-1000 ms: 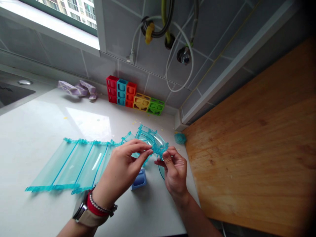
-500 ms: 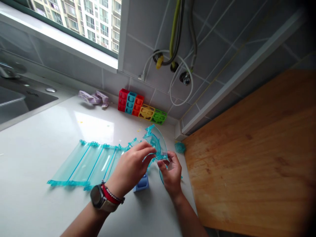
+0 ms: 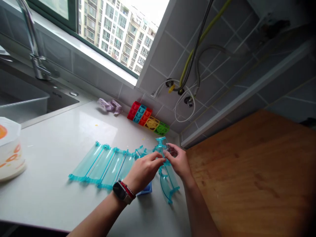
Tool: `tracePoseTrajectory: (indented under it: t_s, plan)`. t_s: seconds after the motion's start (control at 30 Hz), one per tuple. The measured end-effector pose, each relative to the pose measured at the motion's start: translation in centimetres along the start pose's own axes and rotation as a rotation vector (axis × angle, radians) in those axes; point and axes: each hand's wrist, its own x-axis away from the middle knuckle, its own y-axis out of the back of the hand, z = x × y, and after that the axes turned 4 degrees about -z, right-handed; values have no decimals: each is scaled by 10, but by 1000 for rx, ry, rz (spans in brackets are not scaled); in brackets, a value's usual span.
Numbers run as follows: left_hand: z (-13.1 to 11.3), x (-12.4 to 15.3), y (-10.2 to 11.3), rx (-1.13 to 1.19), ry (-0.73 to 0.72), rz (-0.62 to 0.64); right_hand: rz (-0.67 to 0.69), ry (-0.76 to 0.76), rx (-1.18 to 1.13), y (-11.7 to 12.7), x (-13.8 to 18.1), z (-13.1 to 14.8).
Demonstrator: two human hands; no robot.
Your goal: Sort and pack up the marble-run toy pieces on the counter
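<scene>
My left hand (image 3: 144, 171) and my right hand (image 3: 179, 160) meet over the white counter (image 3: 56, 144), both gripping a clear teal curved track piece (image 3: 161, 147) held upright between the fingertips. Another curved teal piece (image 3: 169, 186) lies on the counter just below the hands. A row of straight teal track channels (image 3: 105, 164), joined side by side, lies flat to the left of my left hand. A small blue block (image 3: 146, 189) sits on the counter under my left wrist, partly hidden by it.
A row of red, blue, orange, yellow and green blocks (image 3: 147, 120) stands against the tiled wall. Crumpled purple paper (image 3: 109, 105) lies near it. A sink (image 3: 23, 102) with a tap is at the left, a white tub (image 3: 10, 149) at the near left, a wooden worktop (image 3: 251, 177) at the right.
The view has lifted and drawn back, showing the sink and tub. Both hands have turned the curved teal piece from tilted to upright. A second curved piece now shows on the counter below.
</scene>
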Motion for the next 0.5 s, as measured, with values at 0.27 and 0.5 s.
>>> tracePoseTrajectory:
  t_s: [0.27,0.5]
  plan:
    - [-10,2,20,64,124,96,97,-62,406,-17,-98,-32]
    - [-29,12,9,68,42,356,189,-65,481,-32,-108,-42]
